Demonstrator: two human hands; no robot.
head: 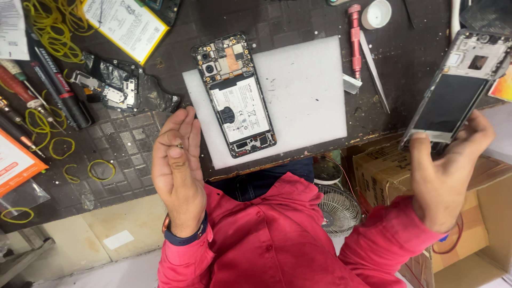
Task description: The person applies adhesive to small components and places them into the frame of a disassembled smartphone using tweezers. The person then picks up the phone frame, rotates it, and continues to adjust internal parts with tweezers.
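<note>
— What does the head view show in the hands?

— The left hand (177, 170) is raised over the bench (405, 64) edge, its fingers (184, 128) curled loosely, with a tiny screw-like part (180, 145) pinched at the thumb tip. The right hand (448, 170) is off to the side, beyond the bench edge and above a cardboard box (482, 213), grasping the lower end of a phone back frame (461, 85), which tilts up and away.

— And the opened phone?

— The opened phone (234, 95) lies flat on a white foam pad (304, 90), just beside the left hand and touched by neither hand. Its battery and circuit boards face up.

— What else is around?

— A pink screwdriver (354, 37) and tweezers (374, 69) lie right of the pad. Yellow rubber bands (53, 32) are scattered on the left, near several screwdrivers (58, 88) and a loose black part (114, 85). A small fan (337, 210) sits below the bench.
</note>
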